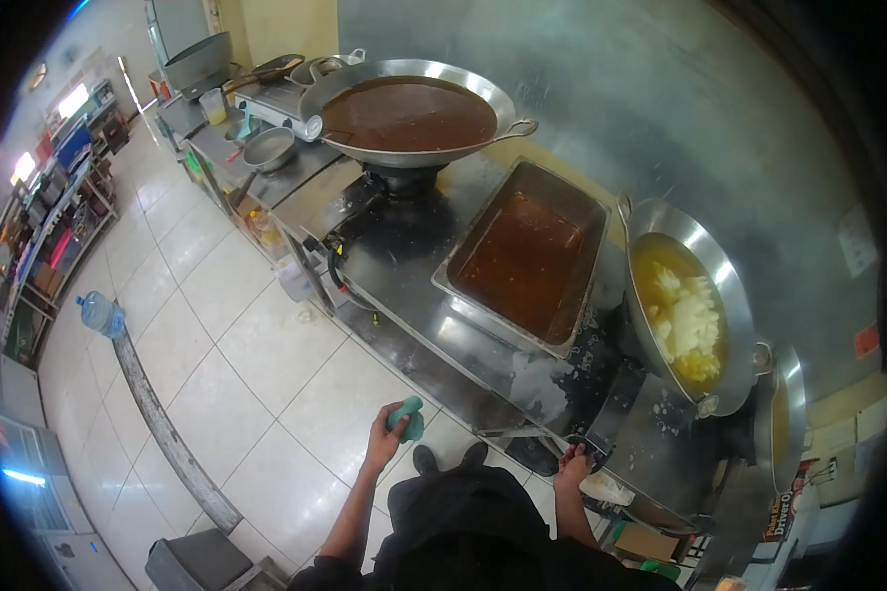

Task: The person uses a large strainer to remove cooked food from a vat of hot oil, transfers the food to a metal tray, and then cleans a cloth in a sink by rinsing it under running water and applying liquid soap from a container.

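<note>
My left hand point(386, 434) holds a bunched green cloth point(408, 419) over the tiled floor. My right hand point(574, 467) is at the front edge of the steel counter, its fingers at a small dark part below the wok burner; whether they grip it I cannot tell. Behind that hand a large metal wok point(735, 295) holds yellow oil with a pale mass point(686, 318) in it. A deep rectangular steel pan point(454, 277) of reddish-brown liquid stands on the counter. Farther left, another large wok point(506, 96) contains brown liquid and sits on a burner.
A small saucepan point(269, 150) and a portable gas stove point(273, 111) stand on the far left counter. Another wok point(792, 414) is at the right. On the floor are a blue water jug point(102, 315), a long worn strip point(164, 421) and a grey bin point(196, 563).
</note>
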The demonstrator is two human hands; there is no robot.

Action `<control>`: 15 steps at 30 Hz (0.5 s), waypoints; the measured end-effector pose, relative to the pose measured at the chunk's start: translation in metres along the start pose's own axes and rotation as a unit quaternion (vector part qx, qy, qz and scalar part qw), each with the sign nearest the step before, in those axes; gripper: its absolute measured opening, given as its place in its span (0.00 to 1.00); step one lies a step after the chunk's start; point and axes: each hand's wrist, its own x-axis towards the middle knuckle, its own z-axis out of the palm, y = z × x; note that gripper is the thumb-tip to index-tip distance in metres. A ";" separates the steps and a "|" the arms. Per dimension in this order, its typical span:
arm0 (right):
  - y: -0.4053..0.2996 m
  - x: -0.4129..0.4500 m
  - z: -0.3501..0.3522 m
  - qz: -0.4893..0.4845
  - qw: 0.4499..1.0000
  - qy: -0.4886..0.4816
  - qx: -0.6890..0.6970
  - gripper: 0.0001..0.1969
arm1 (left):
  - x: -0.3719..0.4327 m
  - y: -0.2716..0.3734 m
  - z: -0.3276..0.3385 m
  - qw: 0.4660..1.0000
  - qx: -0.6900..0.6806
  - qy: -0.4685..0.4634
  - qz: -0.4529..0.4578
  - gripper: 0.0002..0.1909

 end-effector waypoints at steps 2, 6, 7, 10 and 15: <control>0.000 -0.002 0.002 -0.015 1.000 0.023 -0.014 0.09 | -0.006 -0.004 -0.001 1.000 0.004 0.022 -0.013 0.20; 0.026 0.038 -0.021 -0.106 0.994 -0.027 0.016 0.05 | -0.007 -0.004 0.013 1.000 -0.009 -0.002 -0.026 0.19; 0.032 0.045 -0.035 -0.123 0.979 -0.090 0.139 0.06 | -0.007 0.002 0.018 1.000 -0.004 -0.009 -0.018 0.19; 0.028 0.019 -0.004 -0.159 0.985 -0.025 -0.063 0.08 | -0.009 0.015 0.024 1.000 0.001 -0.008 -0.008 0.19; 0.034 0.034 -0.015 -0.183 0.983 -0.020 0.016 0.14 | 0.010 0.021 0.051 0.997 -0.015 -0.080 0.004 0.20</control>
